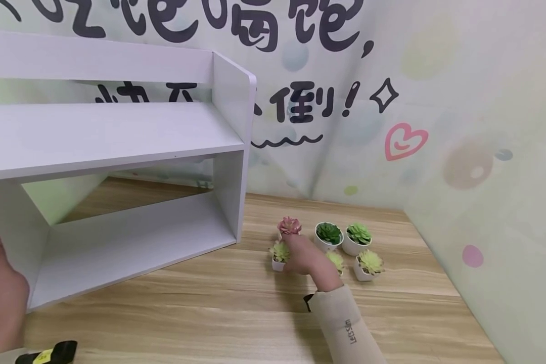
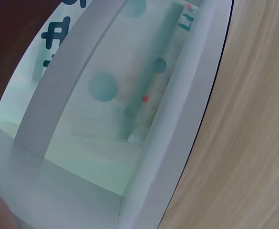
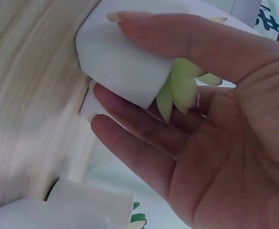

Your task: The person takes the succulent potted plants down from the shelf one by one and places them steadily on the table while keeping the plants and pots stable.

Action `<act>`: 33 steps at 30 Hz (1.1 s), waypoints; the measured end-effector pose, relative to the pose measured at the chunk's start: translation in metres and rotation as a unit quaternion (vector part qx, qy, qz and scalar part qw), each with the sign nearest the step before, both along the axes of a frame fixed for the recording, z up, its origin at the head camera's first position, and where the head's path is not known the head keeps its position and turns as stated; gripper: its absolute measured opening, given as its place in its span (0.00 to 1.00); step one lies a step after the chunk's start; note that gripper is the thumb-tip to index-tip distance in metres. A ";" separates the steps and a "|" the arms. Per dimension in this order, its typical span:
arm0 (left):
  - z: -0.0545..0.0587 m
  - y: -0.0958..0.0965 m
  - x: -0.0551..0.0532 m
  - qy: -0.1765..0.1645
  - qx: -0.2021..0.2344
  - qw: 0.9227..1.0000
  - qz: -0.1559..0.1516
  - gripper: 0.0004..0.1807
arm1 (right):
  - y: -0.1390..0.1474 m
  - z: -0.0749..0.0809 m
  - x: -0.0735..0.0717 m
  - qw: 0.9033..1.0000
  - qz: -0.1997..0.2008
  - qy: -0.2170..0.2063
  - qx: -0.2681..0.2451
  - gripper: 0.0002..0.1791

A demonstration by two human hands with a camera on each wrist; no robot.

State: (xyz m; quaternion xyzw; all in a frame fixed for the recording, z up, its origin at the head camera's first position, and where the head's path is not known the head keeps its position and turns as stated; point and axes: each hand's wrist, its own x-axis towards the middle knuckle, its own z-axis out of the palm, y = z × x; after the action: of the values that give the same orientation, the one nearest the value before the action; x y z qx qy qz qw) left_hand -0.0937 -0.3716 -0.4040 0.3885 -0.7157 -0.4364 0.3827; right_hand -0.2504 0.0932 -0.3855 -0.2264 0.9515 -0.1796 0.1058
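A white two-tier shelf [image 1: 234, 182] stands on the left of the wooden table. At the inner face of its left side panel, my left hand [image 1: 2, 296] shows its thumb, the other fingers being out of sight. My right hand [image 1: 310, 257] holds a small white pot with a pale green succulent [image 1: 279, 253]; in the right wrist view the thumb lies along the pot [image 3: 125, 57] and fingers reach its other side. The pot's base appears at the table surface. Just behind, a pink-red succulent [image 1: 289, 225] is partly covered by the hand.
Right of my right hand stand a dark green succulent [image 1: 328, 233], a bright green one [image 1: 359, 234], and two yellow-green ones [image 1: 370, 262], one partly hidden by the wrist. Printed wall sheeting [image 1: 482, 126] borders the table [image 1: 209, 313] behind and to the right.
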 end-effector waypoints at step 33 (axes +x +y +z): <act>-0.025 -0.025 -0.020 0.051 -0.193 0.980 0.009 0.24 | 0.017 0.001 -0.006 0.998 -0.026 0.010 0.056 0.28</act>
State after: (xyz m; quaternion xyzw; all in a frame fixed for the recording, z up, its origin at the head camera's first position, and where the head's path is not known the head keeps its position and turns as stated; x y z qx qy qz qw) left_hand -0.1136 -0.3962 -0.4286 0.2907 -0.7623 -0.3058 0.4908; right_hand -0.2561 0.1104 -0.3844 -0.1967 0.9666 -0.1265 0.1044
